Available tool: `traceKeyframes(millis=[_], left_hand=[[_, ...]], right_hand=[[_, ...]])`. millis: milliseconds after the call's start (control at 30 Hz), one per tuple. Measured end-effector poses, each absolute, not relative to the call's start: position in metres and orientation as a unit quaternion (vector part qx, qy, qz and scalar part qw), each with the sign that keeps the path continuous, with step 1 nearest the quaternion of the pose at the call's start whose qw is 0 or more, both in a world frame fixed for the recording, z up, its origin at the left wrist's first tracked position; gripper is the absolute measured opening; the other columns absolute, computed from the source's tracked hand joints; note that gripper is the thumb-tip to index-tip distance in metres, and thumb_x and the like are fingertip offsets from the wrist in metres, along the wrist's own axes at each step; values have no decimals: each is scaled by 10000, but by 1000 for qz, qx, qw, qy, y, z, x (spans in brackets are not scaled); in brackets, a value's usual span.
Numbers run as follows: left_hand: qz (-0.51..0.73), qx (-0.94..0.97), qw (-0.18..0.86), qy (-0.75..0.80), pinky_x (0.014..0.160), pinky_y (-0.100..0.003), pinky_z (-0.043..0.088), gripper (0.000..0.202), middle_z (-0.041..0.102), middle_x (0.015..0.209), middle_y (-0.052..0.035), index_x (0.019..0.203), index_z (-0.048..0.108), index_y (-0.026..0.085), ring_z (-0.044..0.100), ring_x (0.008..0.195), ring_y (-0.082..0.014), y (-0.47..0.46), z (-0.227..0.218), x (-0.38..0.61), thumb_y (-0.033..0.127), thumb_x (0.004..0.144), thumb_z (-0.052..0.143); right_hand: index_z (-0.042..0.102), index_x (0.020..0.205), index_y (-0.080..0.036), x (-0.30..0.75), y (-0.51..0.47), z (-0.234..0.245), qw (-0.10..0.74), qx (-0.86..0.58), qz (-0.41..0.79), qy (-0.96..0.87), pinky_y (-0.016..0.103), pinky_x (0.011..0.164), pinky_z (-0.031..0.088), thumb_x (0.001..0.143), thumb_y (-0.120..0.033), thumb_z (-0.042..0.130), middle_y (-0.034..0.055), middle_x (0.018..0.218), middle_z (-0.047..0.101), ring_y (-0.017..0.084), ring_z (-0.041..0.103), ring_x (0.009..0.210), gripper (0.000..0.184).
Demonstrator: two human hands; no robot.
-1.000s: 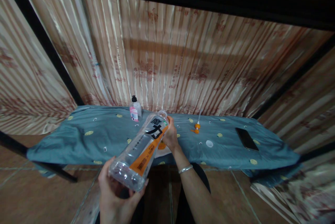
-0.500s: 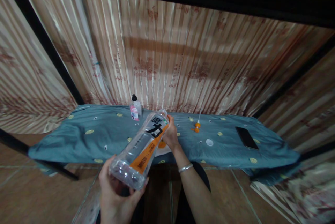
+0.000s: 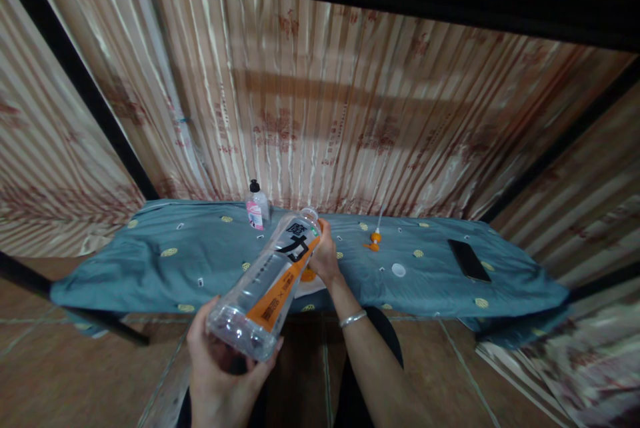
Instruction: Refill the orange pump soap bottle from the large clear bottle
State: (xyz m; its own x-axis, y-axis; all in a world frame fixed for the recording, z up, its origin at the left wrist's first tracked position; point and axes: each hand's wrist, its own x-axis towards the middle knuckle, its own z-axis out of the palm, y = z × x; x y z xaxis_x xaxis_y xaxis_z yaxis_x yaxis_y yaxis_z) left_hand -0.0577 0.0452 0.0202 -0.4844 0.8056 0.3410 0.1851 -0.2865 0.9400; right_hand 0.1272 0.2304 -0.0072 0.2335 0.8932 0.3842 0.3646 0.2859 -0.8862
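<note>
A table draped in a teal cloth (image 3: 150, 261) stretches across the view before a striped curtain (image 3: 325, 115). From the big bottle, a small black-capped bottle (image 3: 257, 207) stands at 12 o'clock near the cloth's far edge. An orange pump nozzle (image 3: 373, 241) lies at 2 o'clock, a white cap (image 3: 399, 270) at 3 o'clock, and a dark phone (image 3: 469, 259) farther out at 3 o'clock. Nothing lies between the hands and the bottle.

The left hand (image 3: 220, 375) reaches up from 6 o'clock, fingers curled round the base. The right hand (image 3: 325, 258), a bracelet (image 3: 353, 318) on its wrist, is closed around the neck end; whether a cap sits there I cannot tell.

The clear plastic bottle (image 3: 270, 275) is held in the air over the table's near edge, tilted with its base toward the camera and its neck toward 1 o'clock, wearing an orange and grey label with a bold black character.
</note>
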Motion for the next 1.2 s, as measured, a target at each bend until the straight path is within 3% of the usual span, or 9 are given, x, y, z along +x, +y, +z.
traceKeyframes(millis=[167,600,967,1200], left_hand=[[666,446,230,552,661,-308,661,994,714,1182,-44,1311,572,288,775,893,-238,44,17,-59,375,459,1076],[664,445,217,560,657,-305,656,973,713,1166,-38,1283,580,282,770,887,-235,45,18,-58,376,452,1077],[663,467,218,543,660,-305,660,967,727,1151,-33,1344,548,296,781,831,-220,44,12,-61,346,528,1065],[665,457,231,544,677,-305,665,975,720,1167,-42,1355,546,289,781,847,-223,43,12,-60,343,533,1068]], right_hand=[[572,1411,-242,127,228,-3,555,-566,253,-555,477,1055,658,777,-283,836,84,1226,844,322,827,1143,687],[565,1401,-232,128,226,1,556,-551,257,-566,421,1018,663,766,-285,840,101,1233,839,322,829,1140,694],[560,1371,-235,127,226,2,558,-555,256,-561,432,1007,662,772,-318,835,107,1216,838,327,827,1134,665],[554,1366,-251,127,226,3,555,-555,259,-562,419,1010,663,748,-264,853,87,1212,843,318,832,1127,686]])
